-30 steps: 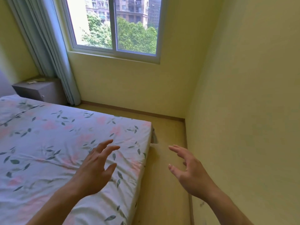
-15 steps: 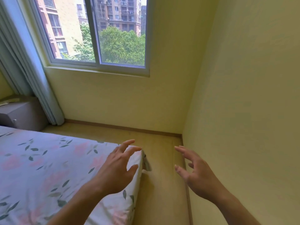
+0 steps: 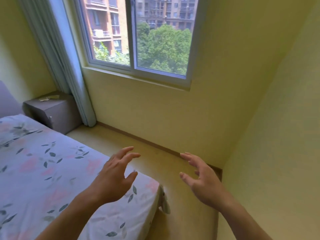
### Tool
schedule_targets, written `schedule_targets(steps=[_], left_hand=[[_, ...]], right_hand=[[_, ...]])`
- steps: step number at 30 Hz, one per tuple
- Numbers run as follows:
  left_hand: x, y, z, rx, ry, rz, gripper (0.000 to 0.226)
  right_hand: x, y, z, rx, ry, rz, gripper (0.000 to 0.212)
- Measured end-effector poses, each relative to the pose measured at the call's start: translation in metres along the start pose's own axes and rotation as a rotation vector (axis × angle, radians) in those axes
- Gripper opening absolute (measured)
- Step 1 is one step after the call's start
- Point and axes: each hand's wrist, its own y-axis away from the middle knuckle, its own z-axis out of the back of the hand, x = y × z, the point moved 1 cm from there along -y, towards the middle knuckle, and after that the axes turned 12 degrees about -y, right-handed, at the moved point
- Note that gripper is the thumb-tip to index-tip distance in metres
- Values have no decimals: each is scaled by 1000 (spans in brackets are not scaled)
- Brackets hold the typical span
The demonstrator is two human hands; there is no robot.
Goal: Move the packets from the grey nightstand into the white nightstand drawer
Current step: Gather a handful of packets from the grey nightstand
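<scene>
Above the bed [image 3: 43,170], hands spread, empty

Far left, a grey box-shaped nightstand [image 3: 57,111] stands on the light wooden floor [image 3: 155,161], just beside the pale curtain. Several flat pale packets [image 3: 49,97] lie on its top surface. Near left, a bed with a lilac floral-print sheet [image 3: 52,170] stands on the same floor.
</scene>
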Motion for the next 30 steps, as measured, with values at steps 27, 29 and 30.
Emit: schedule_targets(steps=[27,29,30], left_hand=[[-33,-586,-97,11,25,126,53],[-16,-611,-95,-8,13,195,52],[-5,-620,-92,-22,1,236,52]], right_hand=[[-140,-552,213,111,-80,-56,57],[-143,-603,212,178,-84,-23,57],[-143,-629,209,211,-85,-5,57]])
